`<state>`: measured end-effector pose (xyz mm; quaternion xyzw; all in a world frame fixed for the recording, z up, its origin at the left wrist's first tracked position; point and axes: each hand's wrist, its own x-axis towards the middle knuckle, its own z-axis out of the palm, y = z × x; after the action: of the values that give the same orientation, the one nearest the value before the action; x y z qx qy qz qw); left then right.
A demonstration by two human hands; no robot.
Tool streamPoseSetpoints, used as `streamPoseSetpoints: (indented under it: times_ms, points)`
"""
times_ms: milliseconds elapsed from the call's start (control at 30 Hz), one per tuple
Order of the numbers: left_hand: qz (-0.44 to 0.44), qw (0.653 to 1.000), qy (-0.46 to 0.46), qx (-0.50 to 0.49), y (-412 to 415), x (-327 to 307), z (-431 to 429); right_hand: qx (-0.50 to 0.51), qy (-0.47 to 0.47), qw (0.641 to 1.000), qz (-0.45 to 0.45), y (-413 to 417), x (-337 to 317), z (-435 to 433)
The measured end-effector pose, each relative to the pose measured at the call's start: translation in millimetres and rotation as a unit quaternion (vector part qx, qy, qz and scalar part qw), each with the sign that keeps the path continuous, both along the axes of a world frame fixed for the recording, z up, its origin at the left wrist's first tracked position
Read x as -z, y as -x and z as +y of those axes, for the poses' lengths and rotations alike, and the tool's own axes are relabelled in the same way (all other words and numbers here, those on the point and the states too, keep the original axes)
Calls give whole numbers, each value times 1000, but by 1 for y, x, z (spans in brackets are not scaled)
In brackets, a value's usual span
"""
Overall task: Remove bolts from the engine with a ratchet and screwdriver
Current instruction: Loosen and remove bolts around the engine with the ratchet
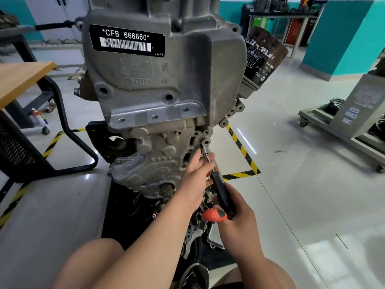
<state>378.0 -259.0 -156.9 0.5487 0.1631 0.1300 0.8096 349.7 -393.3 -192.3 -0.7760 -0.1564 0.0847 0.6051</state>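
Bolt (201,146) sat low on the engine (166,80), at its edge. The driver (221,192) was seated on it, long axis running down-right toward the person. Left hand (194,178) was nearer, its grip pinching the shaft just below the bolt. Right hand (237,220) had its grip wrapped round the handle. Open floor (291,163) lay to the right w/ casting close on the left, so prob. enough room to turn.
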Motion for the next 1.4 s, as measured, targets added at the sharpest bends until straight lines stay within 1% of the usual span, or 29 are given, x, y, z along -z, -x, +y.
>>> streamPoseSetpoints:
  times_ms: [133,333,567,867,1033,1167,1300,1400]
  points:
    - [2,1000,9,-3,1,-1,0,0,9,1000,-7,3,-3,2]
    - [6,1000,-1,-2,0,1,3,4,17,1000,1,10,-10,7]
    - [13,1000,8,-3,-1,0,3,15,74,997,8,14,-14,9]
    - [9,999,42,-7,2,-7,0,15,162,984,-67,18,-21,13]
    - [2,998,54,-9,4,-9,-1,10,162,985,-64,18,-19,14]
    - [3,999,42,-2,5,-10,0,25,140,988,-62,19,-18,14]
    - [10,998,55,-7,3,-9,0,21,114,993,-26,20,-14,17]
    - [12,998,56,-8,2,-8,0,19,102,994,-17,19,-11,18]
